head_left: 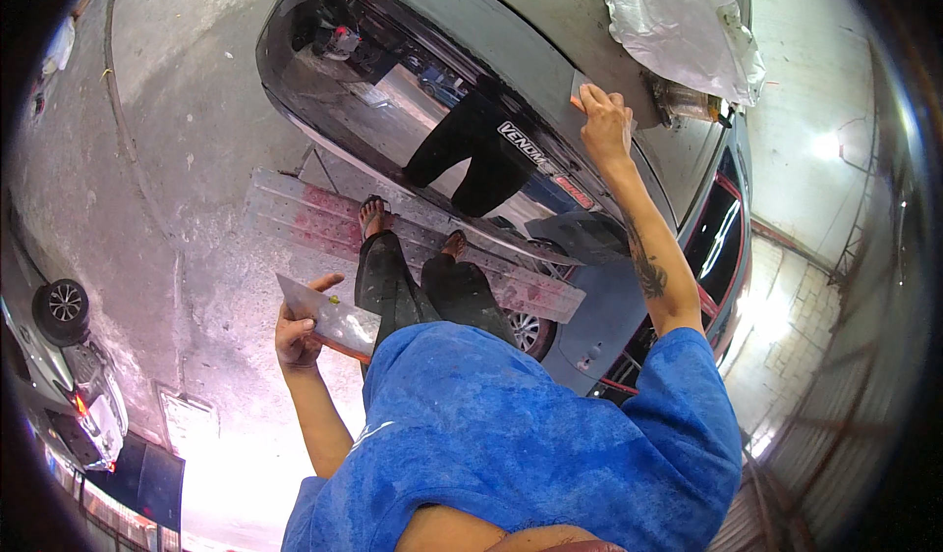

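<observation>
My left hand (295, 344) holds a flat, pale metal putty plate (344, 324) out beside my body. A small yellow-green dab sits on its face, and an orange edge shows along its lower side. My right arm reaches far forward over a dark vehicle (432, 12). In its closed fingers my right hand (606, 128) grips a thin spreader (578, 88) with an orange edge, set at the vehicle's roof surface. Whether the blade touches the surface, I cannot tell. Below lies the vehicle's glossy window glass (393, 110), with lettered stickers and a reflection of dark trousers.
My feet stand on a raised, red-stained plank (314, 218) beside the vehicle. Silver sheeting (678, 22) and a can-like container (699, 102) rest on the roof beyond my right hand. At the left are another car (74, 385), a loose wheel (61, 311) and a floor cable (116, 110).
</observation>
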`<control>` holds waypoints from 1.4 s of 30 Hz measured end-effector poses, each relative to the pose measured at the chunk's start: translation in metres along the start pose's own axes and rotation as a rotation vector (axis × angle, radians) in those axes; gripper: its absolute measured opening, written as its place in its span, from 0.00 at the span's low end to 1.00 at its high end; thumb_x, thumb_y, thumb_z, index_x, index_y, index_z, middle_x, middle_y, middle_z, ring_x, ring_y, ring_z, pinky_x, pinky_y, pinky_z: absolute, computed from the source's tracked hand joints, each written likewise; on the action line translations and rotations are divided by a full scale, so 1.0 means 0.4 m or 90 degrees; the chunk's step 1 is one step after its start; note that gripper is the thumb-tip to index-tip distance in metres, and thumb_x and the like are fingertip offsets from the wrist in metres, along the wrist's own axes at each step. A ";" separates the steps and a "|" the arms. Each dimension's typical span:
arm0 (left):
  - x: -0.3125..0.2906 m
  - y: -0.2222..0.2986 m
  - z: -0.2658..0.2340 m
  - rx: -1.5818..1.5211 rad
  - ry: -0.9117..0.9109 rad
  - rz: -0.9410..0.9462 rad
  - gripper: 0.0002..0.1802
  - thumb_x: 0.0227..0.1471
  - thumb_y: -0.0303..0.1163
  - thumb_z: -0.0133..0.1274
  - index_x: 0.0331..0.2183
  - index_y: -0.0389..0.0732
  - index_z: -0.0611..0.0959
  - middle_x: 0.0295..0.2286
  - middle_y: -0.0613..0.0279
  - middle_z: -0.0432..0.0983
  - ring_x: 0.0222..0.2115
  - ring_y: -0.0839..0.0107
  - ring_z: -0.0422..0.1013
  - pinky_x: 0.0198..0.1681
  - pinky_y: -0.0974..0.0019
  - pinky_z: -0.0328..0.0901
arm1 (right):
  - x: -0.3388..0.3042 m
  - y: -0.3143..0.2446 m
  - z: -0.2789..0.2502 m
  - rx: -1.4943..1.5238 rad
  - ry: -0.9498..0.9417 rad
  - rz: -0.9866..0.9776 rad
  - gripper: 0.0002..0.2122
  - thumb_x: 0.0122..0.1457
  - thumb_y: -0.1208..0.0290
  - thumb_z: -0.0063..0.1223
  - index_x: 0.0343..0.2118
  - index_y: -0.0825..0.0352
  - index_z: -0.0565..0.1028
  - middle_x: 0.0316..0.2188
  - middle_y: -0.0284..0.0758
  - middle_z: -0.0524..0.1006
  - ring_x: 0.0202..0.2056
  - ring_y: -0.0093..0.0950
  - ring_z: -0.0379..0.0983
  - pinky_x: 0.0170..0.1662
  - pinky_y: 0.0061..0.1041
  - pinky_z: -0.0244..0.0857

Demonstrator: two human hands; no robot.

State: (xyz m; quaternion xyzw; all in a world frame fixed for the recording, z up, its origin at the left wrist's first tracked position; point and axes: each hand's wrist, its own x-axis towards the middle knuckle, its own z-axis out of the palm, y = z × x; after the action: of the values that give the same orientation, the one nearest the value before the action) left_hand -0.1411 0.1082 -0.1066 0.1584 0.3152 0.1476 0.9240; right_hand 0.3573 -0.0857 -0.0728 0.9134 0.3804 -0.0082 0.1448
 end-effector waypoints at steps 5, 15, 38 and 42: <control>0.003 -0.006 0.004 -0.016 -0.009 0.009 0.38 0.30 0.27 0.58 0.47 0.19 0.70 0.51 0.28 0.63 0.42 0.51 0.74 0.48 0.57 0.69 | 0.086 -0.072 0.029 -0.004 0.103 -0.079 0.18 0.49 0.78 0.51 0.46 0.63 0.74 0.46 0.29 0.75 0.44 0.36 0.70 0.42 0.37 0.65; -0.024 0.010 -0.024 -0.020 0.041 0.037 0.41 0.29 0.29 0.59 0.49 0.20 0.67 0.52 0.29 0.62 0.41 0.53 0.74 0.45 0.59 0.70 | 0.114 -0.141 -0.014 -0.025 0.082 -0.042 0.11 0.59 0.66 0.46 0.38 0.66 0.76 0.39 0.33 0.76 0.41 0.37 0.70 0.41 0.39 0.64; -0.079 -0.019 -0.105 -0.088 0.036 0.132 0.37 0.32 0.26 0.59 0.49 0.27 0.70 0.52 0.28 0.60 0.43 0.55 0.74 0.47 0.56 0.70 | 0.548 -0.477 -0.083 0.196 0.300 -0.295 0.10 0.51 0.78 0.40 0.33 0.69 0.76 0.31 0.49 0.77 0.37 0.49 0.72 0.44 0.46 0.63; -0.067 -0.008 -0.121 -0.064 0.041 0.145 0.38 0.30 0.27 0.57 0.48 0.25 0.70 0.53 0.27 0.59 0.42 0.58 0.73 0.48 0.63 0.68 | 0.453 -0.233 -0.128 0.359 0.310 -0.213 0.16 0.52 0.76 0.44 0.43 0.65 0.77 0.39 0.51 0.76 0.45 0.49 0.71 0.50 0.41 0.63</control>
State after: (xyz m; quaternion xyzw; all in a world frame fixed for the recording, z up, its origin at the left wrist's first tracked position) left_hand -0.1910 0.1048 -0.1298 0.1416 0.3167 0.2720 0.8976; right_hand 0.4163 0.1160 -0.0704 0.8179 0.5299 0.0812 -0.2091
